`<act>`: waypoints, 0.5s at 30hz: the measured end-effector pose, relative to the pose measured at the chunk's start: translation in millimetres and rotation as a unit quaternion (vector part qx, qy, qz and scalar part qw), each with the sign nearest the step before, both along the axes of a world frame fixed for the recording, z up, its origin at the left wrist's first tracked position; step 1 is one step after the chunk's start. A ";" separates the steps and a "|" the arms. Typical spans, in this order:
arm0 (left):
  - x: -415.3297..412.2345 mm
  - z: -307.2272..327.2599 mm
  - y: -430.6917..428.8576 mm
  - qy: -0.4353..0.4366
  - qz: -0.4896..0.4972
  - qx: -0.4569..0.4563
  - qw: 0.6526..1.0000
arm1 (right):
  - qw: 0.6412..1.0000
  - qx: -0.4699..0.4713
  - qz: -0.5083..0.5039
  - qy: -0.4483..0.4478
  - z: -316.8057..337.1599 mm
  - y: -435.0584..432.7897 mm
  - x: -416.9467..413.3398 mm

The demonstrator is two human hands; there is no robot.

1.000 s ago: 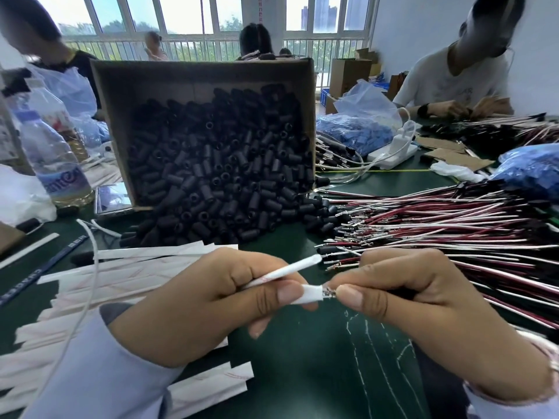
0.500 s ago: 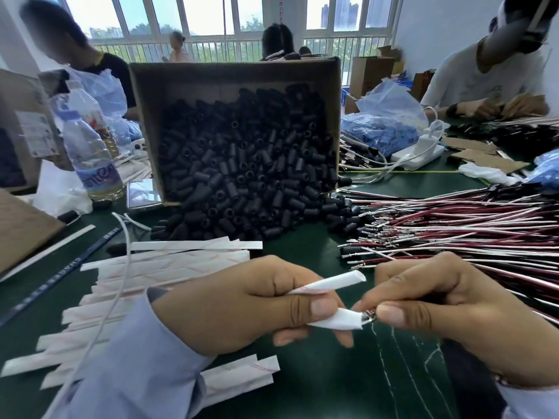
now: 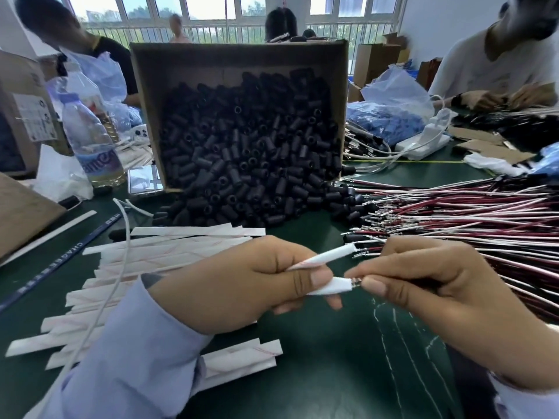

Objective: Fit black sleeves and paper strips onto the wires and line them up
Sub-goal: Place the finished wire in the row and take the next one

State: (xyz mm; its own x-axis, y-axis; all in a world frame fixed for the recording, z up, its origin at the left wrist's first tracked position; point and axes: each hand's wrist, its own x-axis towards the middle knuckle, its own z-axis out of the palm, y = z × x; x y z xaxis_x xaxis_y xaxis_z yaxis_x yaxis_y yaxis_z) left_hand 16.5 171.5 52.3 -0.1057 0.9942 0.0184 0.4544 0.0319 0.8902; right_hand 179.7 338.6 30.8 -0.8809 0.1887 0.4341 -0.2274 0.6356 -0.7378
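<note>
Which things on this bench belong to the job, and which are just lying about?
Job: paper strip in left hand, wire in right hand, black sleeves, wire pile, stacked paper strips.
Lying about: water bottle, phone, white power strip, bag of blue parts.

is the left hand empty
No, the left hand pinches a white paper strip, its end at the wire tip pinched by the right hand.

Black cylindrical rubber sleeves (image 3: 248, 164) spill from a tipped cardboard box (image 3: 236, 60). Flat white paper strips (image 3: 169, 252) lie fanned at left. Red and white metal-tipped wires (image 3: 469, 213) lie heaped at right. In front, a rolled paper strip (image 3: 328, 286) touches a single wire (image 3: 356, 282) at its metal tip.
</note>
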 end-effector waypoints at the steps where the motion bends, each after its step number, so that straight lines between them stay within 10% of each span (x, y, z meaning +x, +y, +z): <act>1: 0.8 -1.1 0.9 0.054 0.025 -0.010 0.998 | 0.999 0.026 -0.030 -0.006 -2.0 -2.2 -0.6; 11: 43.4 -20.4 7.9 0.509 0.070 0.033 0.858 | 0.942 -0.249 -0.027 -0.223 -3.8 -9.0 -10.7; 15: 31.1 -18.5 12.7 0.529 0.130 -0.005 0.839 | 0.941 -0.150 0.040 -0.300 6.8 14.0 5.5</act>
